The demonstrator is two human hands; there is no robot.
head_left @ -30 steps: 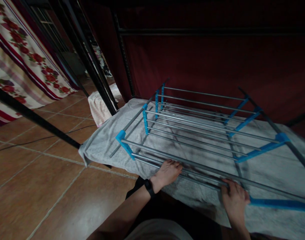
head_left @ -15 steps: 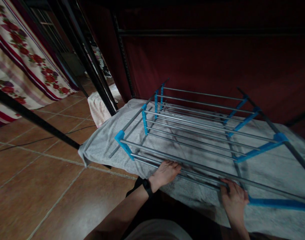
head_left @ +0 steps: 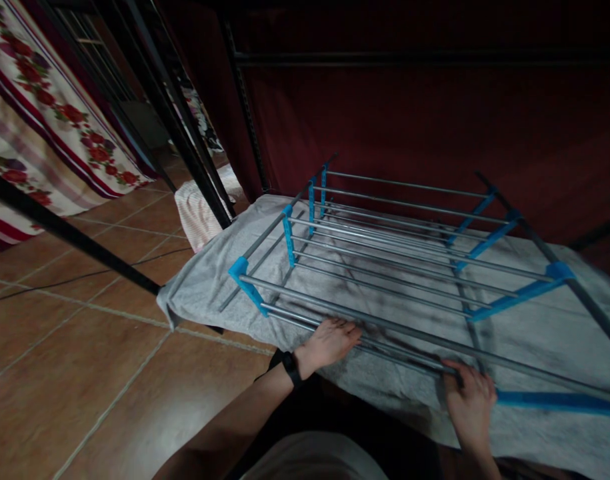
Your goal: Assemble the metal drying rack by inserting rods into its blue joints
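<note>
A shoe rack of grey metal tubes (head_left: 385,328) with blue plastic connectors (head_left: 289,235) lies on a grey cloth (head_left: 199,280). My left hand (head_left: 332,341), with a dark band on the wrist, is closed over the lower front tubes near their middle. Further right, my right hand (head_left: 469,397) is closed around the right end of a lower front tube. That end sits close to a long blue side piece (head_left: 555,401), apparently not joined to it. My fingers hide part of the tubes, and the fingertips of both hands are partly out of sight.
A dark red cloth (head_left: 409,120) hangs behind the rack. Black metal frame bars (head_left: 85,243) cross the left side. Beyond them are a tiled floor (head_left: 109,360), a thin cable (head_left: 85,275) and a flowered curtain (head_left: 59,113). A striped cloth (head_left: 199,213) hangs near a post.
Both hands keep their hold on the tubes. Only slight shifts show in my right hand and in the camera's angle; the rack stands as before.
</note>
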